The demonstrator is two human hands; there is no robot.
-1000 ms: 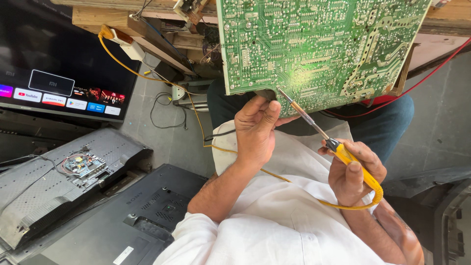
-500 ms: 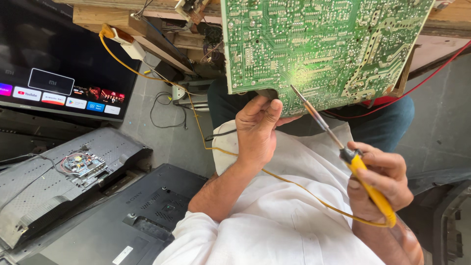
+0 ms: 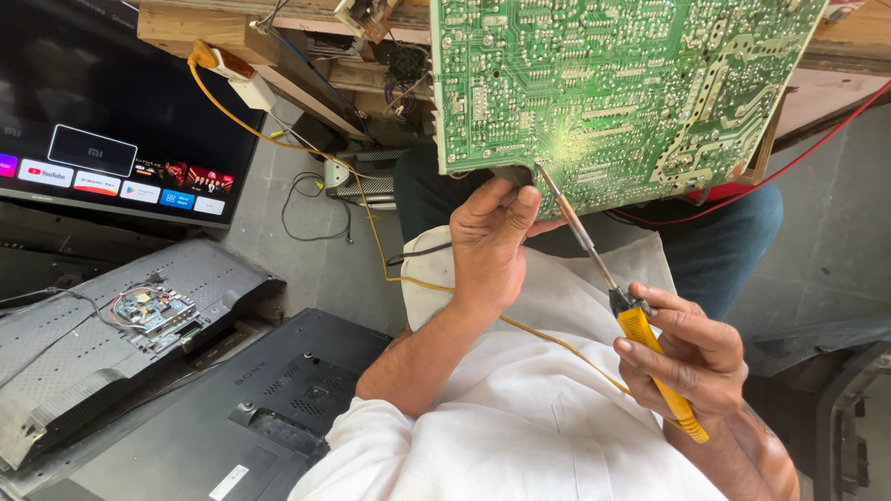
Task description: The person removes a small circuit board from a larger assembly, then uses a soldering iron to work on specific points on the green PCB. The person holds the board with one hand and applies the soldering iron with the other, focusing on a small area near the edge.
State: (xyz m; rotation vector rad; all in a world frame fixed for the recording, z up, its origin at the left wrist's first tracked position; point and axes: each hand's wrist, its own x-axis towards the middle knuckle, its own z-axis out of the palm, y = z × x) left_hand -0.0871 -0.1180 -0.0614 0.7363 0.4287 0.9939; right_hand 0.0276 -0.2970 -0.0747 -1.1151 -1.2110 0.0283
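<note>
A large green circuit board (image 3: 622, 93) stands upright in front of me, solder side facing me. My left hand (image 3: 487, 246) grips its lower edge with thumb and fingers. My right hand (image 3: 691, 357) holds a soldering iron (image 3: 640, 329) by its yellow handle. The iron's thin metal tip points up and left and touches the board's lower edge, just right of my left thumb. A yellow cord runs from the iron across my white garment.
A lit television screen (image 3: 102, 139) stands at left. Below it lie an opened grey television back with a small board (image 3: 148, 311) and a black back cover (image 3: 251, 417). A wooden bench edge (image 3: 223, 28), a red wire (image 3: 817, 139) and cables sit behind.
My right hand swung down and right with the iron, then brought its tip up against the board's lower edge. The left hand kept its hold on the board.
</note>
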